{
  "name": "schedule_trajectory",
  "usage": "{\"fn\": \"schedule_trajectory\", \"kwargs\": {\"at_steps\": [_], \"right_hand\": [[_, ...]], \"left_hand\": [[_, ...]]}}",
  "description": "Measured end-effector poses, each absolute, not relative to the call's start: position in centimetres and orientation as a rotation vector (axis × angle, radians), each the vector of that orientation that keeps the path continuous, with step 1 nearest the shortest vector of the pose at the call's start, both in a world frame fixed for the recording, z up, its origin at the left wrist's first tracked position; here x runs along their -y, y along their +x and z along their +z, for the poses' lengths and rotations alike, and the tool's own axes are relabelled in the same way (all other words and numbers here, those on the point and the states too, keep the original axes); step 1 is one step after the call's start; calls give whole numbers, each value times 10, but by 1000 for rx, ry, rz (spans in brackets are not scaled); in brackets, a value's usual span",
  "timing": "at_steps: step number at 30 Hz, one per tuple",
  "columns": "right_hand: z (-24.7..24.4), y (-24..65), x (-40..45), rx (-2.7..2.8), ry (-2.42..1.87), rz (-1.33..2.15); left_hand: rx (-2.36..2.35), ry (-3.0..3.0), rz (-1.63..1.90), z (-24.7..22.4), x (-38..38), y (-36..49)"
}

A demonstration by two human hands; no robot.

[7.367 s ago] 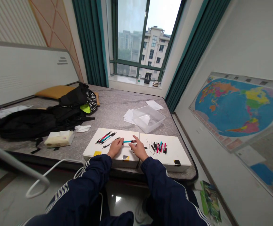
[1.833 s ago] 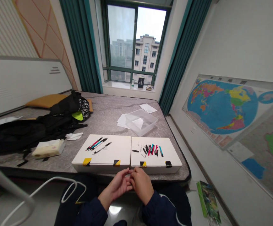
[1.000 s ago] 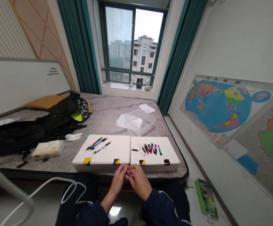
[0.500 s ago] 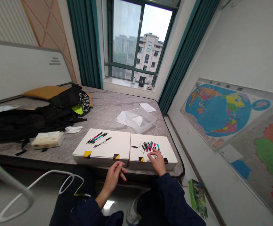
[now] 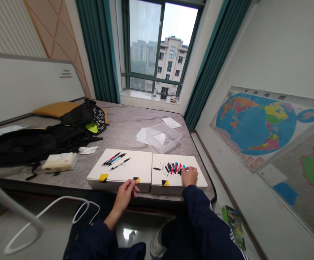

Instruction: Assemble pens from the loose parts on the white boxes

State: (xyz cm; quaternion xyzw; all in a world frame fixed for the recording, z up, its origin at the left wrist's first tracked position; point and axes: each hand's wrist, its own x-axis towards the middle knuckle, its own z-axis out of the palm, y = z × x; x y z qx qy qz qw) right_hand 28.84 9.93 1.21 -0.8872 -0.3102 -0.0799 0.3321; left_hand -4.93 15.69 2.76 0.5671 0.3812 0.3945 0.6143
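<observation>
Two white boxes lie side by side on the bed's near edge. On the left box (image 5: 140,162) several assembled pens (image 5: 114,159) rest in a slanted group. The right box (image 5: 159,182) carries a pile of black, red and blue pen parts (image 5: 174,168), with small pieces around it. My right hand (image 5: 190,176) is at the right end of that pile, its fingers bent down by a blue part; whatever it grips is hidden. My left hand (image 5: 126,192) hovers at the front edge of the left box, fingers loosely curled; anything between them is too small to make out.
Behind the boxes stand a clear plastic tray (image 5: 170,145) and white papers (image 5: 143,135). To the left are a tissue pack (image 5: 60,162), a crumpled tissue (image 5: 87,150) and a black backpack (image 5: 24,142). A white cable (image 5: 51,203) loops at the lower left.
My right hand has moved right and forward to the blue end of the pile. My left hand has shifted slightly left and up. The view has turned a little.
</observation>
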Motion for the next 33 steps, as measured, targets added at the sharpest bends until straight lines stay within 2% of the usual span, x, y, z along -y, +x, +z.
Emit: {"fn": "schedule_trajectory", "kwargs": {"at_steps": [3,6,11,15,19,23,27,33], "right_hand": [[13,271,-101,1031,-2063,-274],[18,241,-109,1308,-1808,-177],[31,178,-139,1520,-1554,211],[32,137,-171,1545,-1437,484],[17,114,-202,1330,-1413,775],[0,109,-220,1089,-1448,954],[-9,111,-225,906,-1457,972],[-12,115,-227,938,-1524,1028]], "left_hand": [[-991,1469,945,28,-181,-55],[-1208,1800,999,26,-213,-60],[-1410,2421,948,17,-267,-63],[-1441,2624,816,8,-292,-59],[-1481,2662,792,4,-299,-53],[-1396,2673,835,3,-296,-46],[-1050,2674,840,2,-288,-35],[-850,2664,811,3,-274,-26]]}}
